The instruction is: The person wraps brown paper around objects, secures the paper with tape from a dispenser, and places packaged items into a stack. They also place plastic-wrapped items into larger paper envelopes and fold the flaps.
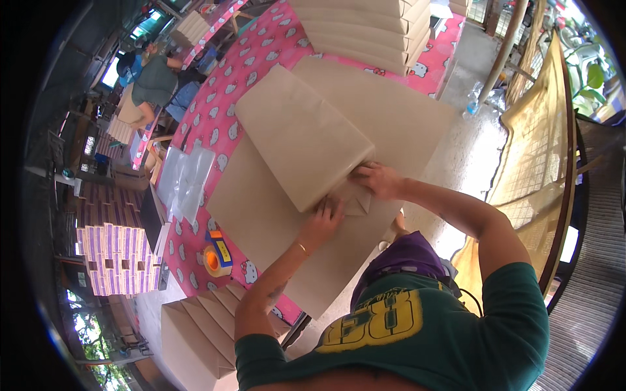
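A block-shaped package (303, 133) wrapped in brown kraft paper lies at an angle on a larger flat sheet of brown paper (404, 104). At its near end a folded paper flap (355, 201) sticks out toward me. My left hand (321, 221) is at the left side of this end, its fingers curled against the folded paper. With bent fingers, my right hand (378, 180) grips the paper at the right corner of the same end. The fingertips of both hands are partly hidden in the folds.
A pink patterned tablecloth (225, 120) covers the table. On it are a tape dispenser (218, 254), clear plastic bags (186, 179) and stacked brown packages (365, 29). More wrapped packages (195, 332) stand at lower left. Another person (153, 81) works at the far left.
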Available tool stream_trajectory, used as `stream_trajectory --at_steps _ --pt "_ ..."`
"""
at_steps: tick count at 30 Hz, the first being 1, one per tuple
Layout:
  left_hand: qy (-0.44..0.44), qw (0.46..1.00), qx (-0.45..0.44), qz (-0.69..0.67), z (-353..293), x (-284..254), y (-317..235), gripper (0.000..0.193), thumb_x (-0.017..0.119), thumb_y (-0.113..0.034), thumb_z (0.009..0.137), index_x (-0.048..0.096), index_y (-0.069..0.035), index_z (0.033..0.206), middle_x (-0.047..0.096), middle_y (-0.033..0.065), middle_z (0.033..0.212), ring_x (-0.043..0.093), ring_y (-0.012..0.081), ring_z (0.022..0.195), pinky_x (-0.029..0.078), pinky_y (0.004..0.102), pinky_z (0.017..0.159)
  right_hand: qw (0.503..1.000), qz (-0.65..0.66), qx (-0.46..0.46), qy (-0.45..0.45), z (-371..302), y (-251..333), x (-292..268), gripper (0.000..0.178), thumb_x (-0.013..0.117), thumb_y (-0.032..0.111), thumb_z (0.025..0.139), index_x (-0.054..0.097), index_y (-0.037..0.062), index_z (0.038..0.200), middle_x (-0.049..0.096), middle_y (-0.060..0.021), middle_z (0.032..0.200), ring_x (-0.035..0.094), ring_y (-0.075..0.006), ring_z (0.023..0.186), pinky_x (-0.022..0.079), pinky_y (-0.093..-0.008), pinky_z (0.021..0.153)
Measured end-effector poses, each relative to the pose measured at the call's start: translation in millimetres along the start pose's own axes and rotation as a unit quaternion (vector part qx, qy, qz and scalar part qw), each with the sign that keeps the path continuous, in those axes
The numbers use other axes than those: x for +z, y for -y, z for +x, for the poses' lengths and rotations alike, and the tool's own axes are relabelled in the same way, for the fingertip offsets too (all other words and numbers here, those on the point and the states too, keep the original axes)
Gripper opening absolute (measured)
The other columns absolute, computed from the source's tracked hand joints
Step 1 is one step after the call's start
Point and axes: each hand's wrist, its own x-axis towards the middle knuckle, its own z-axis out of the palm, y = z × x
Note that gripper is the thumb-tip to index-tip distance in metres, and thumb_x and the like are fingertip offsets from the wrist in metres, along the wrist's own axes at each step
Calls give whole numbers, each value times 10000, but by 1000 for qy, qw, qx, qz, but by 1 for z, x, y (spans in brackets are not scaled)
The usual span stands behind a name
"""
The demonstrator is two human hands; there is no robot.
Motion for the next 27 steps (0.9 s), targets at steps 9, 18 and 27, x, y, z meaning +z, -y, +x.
stream_trajectory --at_steps 9,18,27 --pt "50 992 -115 -15 53 -33 -27 251 620 -185 879 641 -75 1103 606 157 1190 661 342 945 575 388 760 997 71 -29 15 2 -31 -2 504 575 40 779 617 102 1277 578 -89 1327 495 -307 1279 405 -423 1094" --pt "-105 952 -196 -212 69 -27 22 157 632 -198 936 628 -41 947 685 199 971 674 381 849 548 451 693 976 -91 33 -194 -5 -4 -5 498 627 149 832 553 137 1325 508 -92 1355 448 -293 1304 385 -465 1083" --pt "37 904 -241 -351 94 -67 51 232 688 -235 902 634 -28 812 588 200 630 616 388 594 473 437 548 995 -17 -71 -67 55 -39 -44 304 676 426 865 617 196 1055 531 -36 1101 518 -250 1083 395 -455 932"
